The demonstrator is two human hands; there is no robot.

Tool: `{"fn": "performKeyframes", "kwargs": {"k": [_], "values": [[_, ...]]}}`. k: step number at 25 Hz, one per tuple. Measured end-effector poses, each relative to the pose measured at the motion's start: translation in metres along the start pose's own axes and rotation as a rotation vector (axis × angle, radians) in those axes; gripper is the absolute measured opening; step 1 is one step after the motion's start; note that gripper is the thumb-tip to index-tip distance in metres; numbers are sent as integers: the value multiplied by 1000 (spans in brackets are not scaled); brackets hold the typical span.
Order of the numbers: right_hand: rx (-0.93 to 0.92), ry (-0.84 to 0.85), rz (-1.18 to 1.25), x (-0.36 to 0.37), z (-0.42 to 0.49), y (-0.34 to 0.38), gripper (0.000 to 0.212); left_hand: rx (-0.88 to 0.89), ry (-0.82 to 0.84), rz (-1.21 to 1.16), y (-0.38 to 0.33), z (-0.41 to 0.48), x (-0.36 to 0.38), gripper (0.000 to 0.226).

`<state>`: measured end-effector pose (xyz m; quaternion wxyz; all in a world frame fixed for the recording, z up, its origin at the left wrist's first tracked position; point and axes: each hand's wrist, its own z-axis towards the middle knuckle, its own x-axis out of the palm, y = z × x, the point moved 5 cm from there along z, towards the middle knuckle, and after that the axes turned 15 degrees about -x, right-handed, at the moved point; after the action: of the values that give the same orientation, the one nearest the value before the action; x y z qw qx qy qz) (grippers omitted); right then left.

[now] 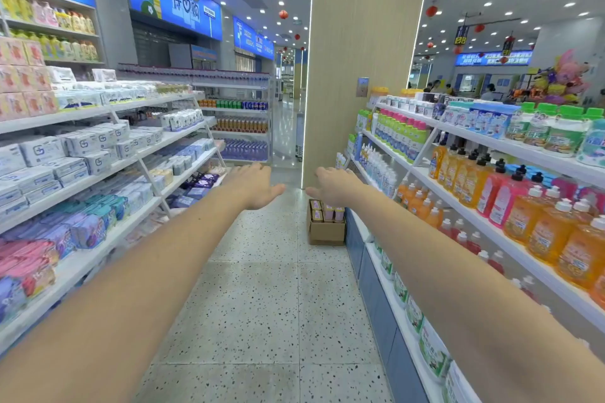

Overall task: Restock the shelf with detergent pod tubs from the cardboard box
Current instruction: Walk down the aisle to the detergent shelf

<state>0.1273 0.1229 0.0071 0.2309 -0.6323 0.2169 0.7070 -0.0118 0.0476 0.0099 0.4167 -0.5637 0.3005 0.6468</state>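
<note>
Nothing gripped: left hand (253, 186) and right hand (334, 185) both open, fingers spread, held out empty over the aisle floor (262, 288). Cardboard box (325, 228) on the floor further down the aisle, against the base of the right-hand shelf (386, 285), well apart from both hands. Pink-lidded tubs (329, 211) upright inside, seemingly untouched. Judged at the start: nothing visibly restocked, box not yet reached.

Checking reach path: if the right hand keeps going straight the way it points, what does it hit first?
Probably nothing close. The right hand, open and empty, points down the aisle. The cardboard box of tubs sits on the floor below that line, and the beige pillar stands beyond; depth is unclear, so the pillar is only a guess.
</note>
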Motion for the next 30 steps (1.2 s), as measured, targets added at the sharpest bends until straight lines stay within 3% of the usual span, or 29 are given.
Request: {"fn": "performKeyframes", "kwargs": {"k": [7,16,20,30], "values": [[-35,25,22,40,101,-31,52,-19,54,-4,22,102,50,72],[6,-58,96,63,323,-75,55,39,10,106,76,322,78,67],[34,-54,123,81,414,-102,54,47,81,72,80,403,106,67],[-40,-9,-26,123,666,-228,59,35,86,124,76,672,177,66]]}}
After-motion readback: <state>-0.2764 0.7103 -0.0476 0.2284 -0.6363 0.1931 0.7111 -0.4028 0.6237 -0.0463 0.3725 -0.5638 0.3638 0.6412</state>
